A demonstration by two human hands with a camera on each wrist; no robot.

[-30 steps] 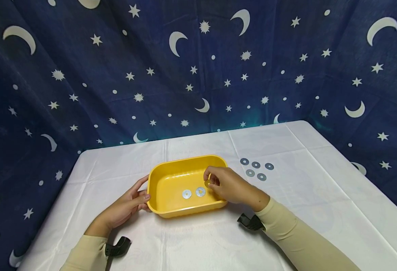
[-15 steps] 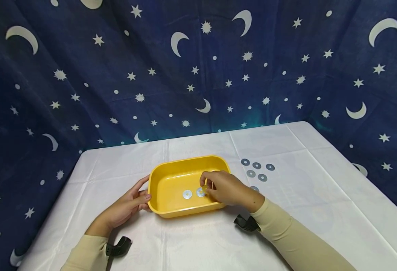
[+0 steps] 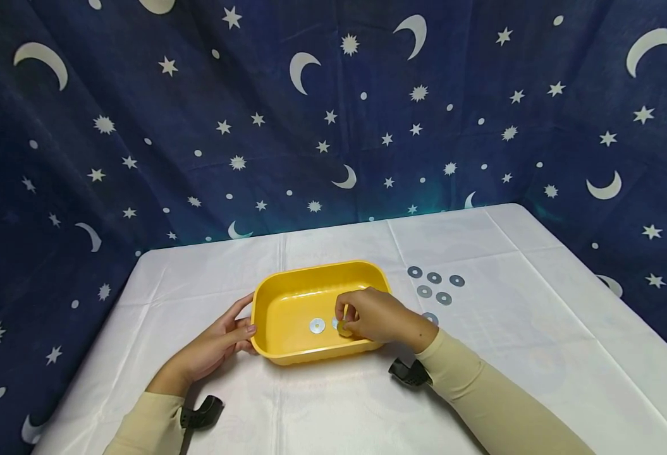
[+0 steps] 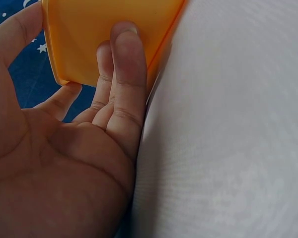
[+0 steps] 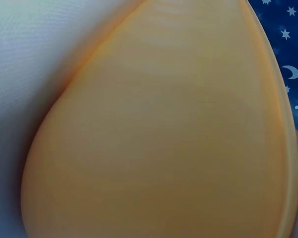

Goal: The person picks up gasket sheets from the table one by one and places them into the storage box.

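Six washers (image 3: 447,300) lie on the table (image 3: 333,411) off the tray's (image 3: 310,356) right edge, one partly behind my right wrist (image 3: 424,333). Inside, near the front edge, one washer (image 3: 313,326) shows whole, another (image 3: 335,323) mostly hidden by my right hand (image 3: 377,315), which, fingers bent, pinches a third (image 3: 342,330). My left hand (image 3: 212,349) grips the left edge.

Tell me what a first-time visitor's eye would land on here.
Probably the bright yellow tray on the white table, its left end held by the left hand while the right hand pinches a washer inside it. Next, the dark blue cloth of moons and stars hanging behind the table. Then the gray washers lying to the tray's right.
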